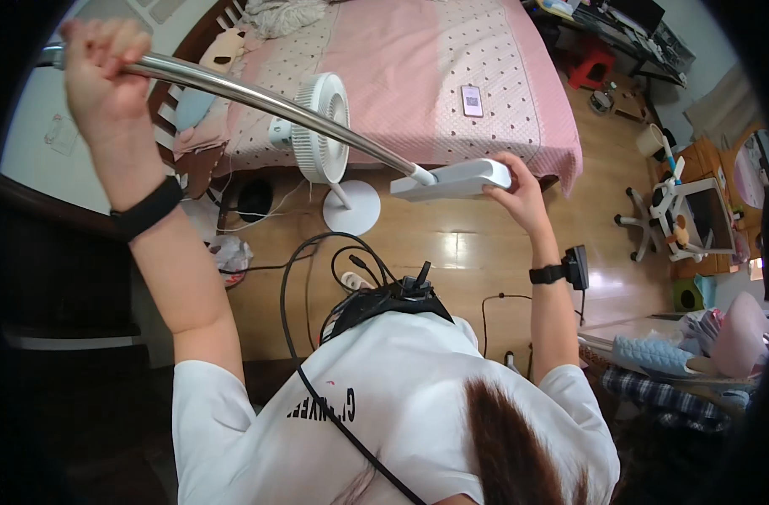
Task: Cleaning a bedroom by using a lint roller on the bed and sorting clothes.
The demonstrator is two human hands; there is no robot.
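A shiny metal pole [275, 103] slants from the upper left down to a white, wedge-shaped head [460, 179]; it looks like a mop or a broom, but I cannot tell which. Raised at the far left, my left hand [106, 63] is wrapped round the upper part of the pole. At the other end, my right hand [521, 195] grips the right tip of the white head, thumb on one side and fingers on the other. The tool is held up off the floor, nearly level across the view. The underside of its head is hidden.
A white standing fan [324, 126] is behind the pole, by the bed's pink cover [393, 76]. A phone [472, 101] lies on the bed. Right, a white swivel chair [696, 217] stands near a red stool [591, 66]. Black cables [285, 286] loop at my waist.
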